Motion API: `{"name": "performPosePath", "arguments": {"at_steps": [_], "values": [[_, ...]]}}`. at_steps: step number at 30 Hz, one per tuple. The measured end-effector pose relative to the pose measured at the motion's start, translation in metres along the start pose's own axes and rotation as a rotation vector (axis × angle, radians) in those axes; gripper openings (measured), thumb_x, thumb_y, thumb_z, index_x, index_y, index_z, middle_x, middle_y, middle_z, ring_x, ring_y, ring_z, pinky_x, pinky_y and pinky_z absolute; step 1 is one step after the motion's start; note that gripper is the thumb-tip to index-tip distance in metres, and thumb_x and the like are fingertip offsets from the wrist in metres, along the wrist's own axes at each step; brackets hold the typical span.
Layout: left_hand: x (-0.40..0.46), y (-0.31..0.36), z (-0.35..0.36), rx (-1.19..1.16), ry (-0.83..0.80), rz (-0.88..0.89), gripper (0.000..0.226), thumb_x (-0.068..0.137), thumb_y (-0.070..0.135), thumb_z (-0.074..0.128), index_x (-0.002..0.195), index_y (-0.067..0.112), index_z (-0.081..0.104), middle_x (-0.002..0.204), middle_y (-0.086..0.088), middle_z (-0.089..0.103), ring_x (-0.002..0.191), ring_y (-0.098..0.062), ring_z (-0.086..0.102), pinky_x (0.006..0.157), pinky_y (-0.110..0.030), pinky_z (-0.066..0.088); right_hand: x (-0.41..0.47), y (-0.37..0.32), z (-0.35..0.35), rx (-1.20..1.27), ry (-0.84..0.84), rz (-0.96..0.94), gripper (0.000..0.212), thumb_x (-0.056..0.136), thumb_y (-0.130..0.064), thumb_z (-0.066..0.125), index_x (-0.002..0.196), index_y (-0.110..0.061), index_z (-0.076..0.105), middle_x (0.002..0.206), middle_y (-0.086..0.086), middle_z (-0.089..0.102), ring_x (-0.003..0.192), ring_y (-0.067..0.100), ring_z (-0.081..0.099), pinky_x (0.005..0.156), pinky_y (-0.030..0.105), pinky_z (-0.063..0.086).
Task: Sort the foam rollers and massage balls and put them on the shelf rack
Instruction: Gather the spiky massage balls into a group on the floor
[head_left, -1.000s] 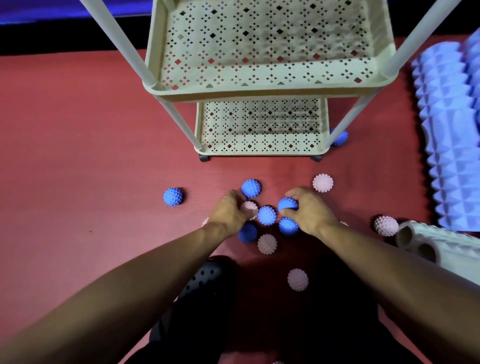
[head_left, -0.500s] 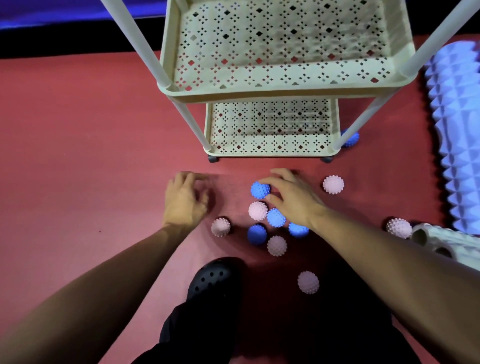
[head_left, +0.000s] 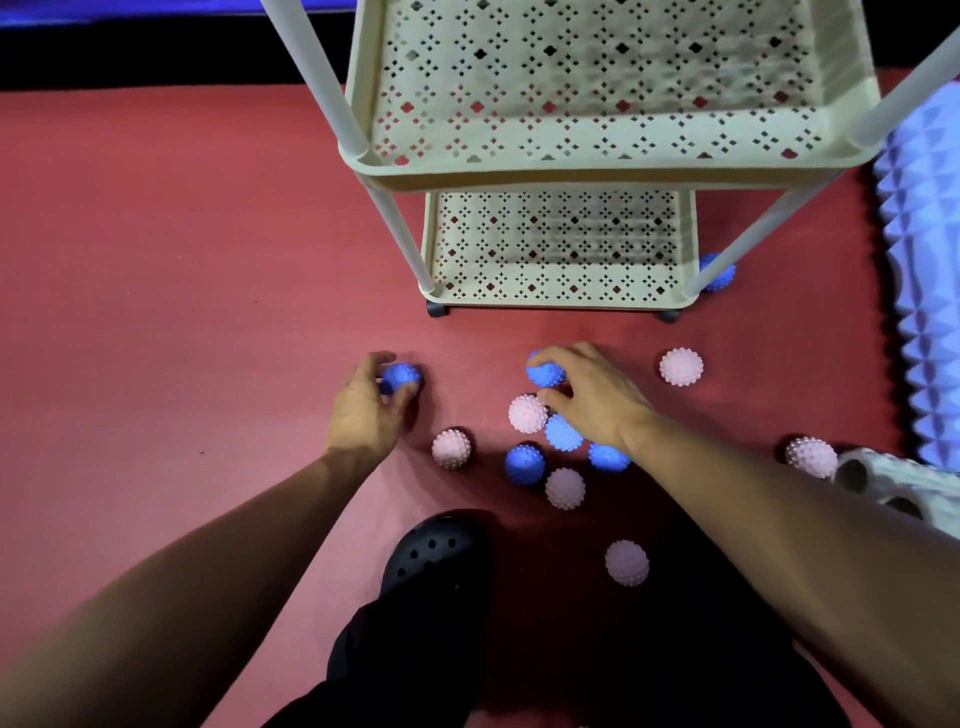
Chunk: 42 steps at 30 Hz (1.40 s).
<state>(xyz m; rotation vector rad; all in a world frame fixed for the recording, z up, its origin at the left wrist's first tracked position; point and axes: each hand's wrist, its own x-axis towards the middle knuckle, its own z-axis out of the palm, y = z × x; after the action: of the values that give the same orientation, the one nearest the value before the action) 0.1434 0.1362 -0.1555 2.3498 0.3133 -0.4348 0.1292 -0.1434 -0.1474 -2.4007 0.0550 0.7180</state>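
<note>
Left hand (head_left: 366, 410) curls round a blue spiky ball (head_left: 401, 376) on the red mat (head_left: 156, 312); right hand (head_left: 592, 395) cups another blue ball (head_left: 544, 370), with pink and blue balls scattered just below. Shelf rack (head_left: 561, 171) stands just beyond, tiers bare. Balls look light, nubbed, grippy: whole-palm grasp should hold; lilac foam roller (head_left: 930, 291) far right likely needs both hands.

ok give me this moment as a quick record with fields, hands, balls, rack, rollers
left hand: curled round a spiky blue massage ball on the red mat
right hand: fingers curled over another blue spiky ball
loose blue balls: three near the right hand, one behind the rack's right leg
loose pink balls: six on the mat
cream perforated shelf rack: visible trays hold nothing
rollers: lilac ridged foam roller and white foam roller at right, on the floor
</note>
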Motion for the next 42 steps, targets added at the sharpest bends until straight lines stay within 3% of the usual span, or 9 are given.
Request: {"name": "performPosePath", "arguments": {"at_steps": [2,5,10,17,20,29,34,37,42], "values": [[-0.001,0.014,0.008,-0.128,-0.055,-0.041,0.038,0.092,0.021,0.072,0.127,0.019,0.056,0.109,0.000,0.065,0.081,-0.013,0.065,0.066,-0.016,0.050,0.000,0.007,-0.004,-0.042,0.040,-0.001,0.024,0.096,-0.029,0.062,0.118,-0.038,0.057,0.122,-0.004,0.051,0.114,0.026,0.056,0.102,0.039,0.043],[-0.002,0.029,0.025,-0.192,-0.180,-0.064,0.028,0.088,0.024,0.077,0.111,0.025,0.060,0.107,-0.001,0.070,0.090,-0.022,0.070,0.083,-0.031,0.058,-0.002,0.018,-0.006,-0.148,0.088,-0.003,0.015,0.100,-0.031,0.055,0.112,-0.039,0.050,0.119,-0.004,0.054,0.115,0.025,0.052,0.099,0.040,0.034],[-0.008,0.035,0.047,-0.122,-0.375,-0.047,0.030,0.087,0.015,0.077,0.108,0.025,0.059,0.111,-0.007,0.067,0.094,-0.035,0.068,0.075,-0.034,0.058,-0.006,0.027,-0.005,-0.217,0.020,0.053,0.047,0.099,-0.039,0.055,0.142,-0.043,0.036,0.145,-0.007,0.051,0.133,0.026,0.044,0.110,0.046,0.030],[-0.015,0.026,0.061,-0.061,-0.454,0.001,0.054,0.065,0.037,0.087,0.110,0.029,0.058,0.134,0.001,0.059,0.117,-0.019,0.061,0.106,-0.042,0.048,-0.005,0.031,0.004,-0.094,-0.052,0.018,0.046,0.099,-0.032,0.059,0.143,-0.028,0.046,0.147,-0.003,0.049,0.137,0.024,0.043,0.114,0.040,0.036],[-0.018,0.020,0.065,-0.052,-0.476,0.004,0.059,0.055,0.054,0.081,0.107,0.033,0.061,0.127,0.006,0.063,0.109,-0.017,0.063,0.100,-0.043,0.052,-0.004,0.033,0.004,-0.089,-0.053,0.003,0.047,0.100,-0.030,0.058,0.145,-0.029,0.046,0.146,-0.003,0.049,0.137,0.022,0.043,0.115,0.038,0.034],[-0.015,0.019,0.047,-0.096,-0.498,0.022,0.056,0.056,0.030,0.089,0.104,0.032,0.061,0.132,-0.003,0.057,0.101,-0.033,0.066,0.091,-0.042,0.057,-0.013,0.047,-0.008,-0.059,-0.007,-0.045,0.058,0.097,-0.030,0.062,0.151,-0.031,0.041,0.151,-0.006,0.044,0.140,0.020,0.040,0.118,0.038,0.032],[-0.014,-0.001,0.037,-0.012,-0.488,-0.013,0.035,0.071,0.009,0.086,0.094,0.019,0.063,0.118,-0.008,0.064,0.090,-0.001,0.065,0.080,-0.012,0.049,-0.022,0.069,-0.030,-0.139,0.189,-0.004,0.053,0.094,-0.034,0.066,0.144,-0.026,0.052,0.149,-0.005,0.046,0.136,0.023,0.040,0.119,0.034,0.027],[-0.012,0.002,0.035,-0.034,-0.376,-0.016,0.031,0.082,-0.017,0.070,0.105,0.000,0.057,0.103,-0.005,0.061,0.064,0.009,0.063,0.062,-0.006,0.047,-0.022,0.081,-0.039,-0.129,0.292,0.089,0.047,0.095,-0.033,0.065,0.140,-0.023,0.057,0.153,-0.003,0.043,0.140,0.024,0.035,0.119,0.037,0.029],[0.008,0.023,0.034,-0.239,-0.146,-0.041,0.017,0.089,0.008,0.074,0.103,0.008,0.064,0.084,0.005,0.063,0.068,-0.004,0.057,0.053,-0.004,0.042,-0.024,0.103,-0.039,-0.074,0.220,0.285,0.037,0.095,-0.024,0.065,0.132,-0.026,0.060,0.146,0.000,0.043,0.130,0.031,0.048,0.110,0.038,0.041]]}}
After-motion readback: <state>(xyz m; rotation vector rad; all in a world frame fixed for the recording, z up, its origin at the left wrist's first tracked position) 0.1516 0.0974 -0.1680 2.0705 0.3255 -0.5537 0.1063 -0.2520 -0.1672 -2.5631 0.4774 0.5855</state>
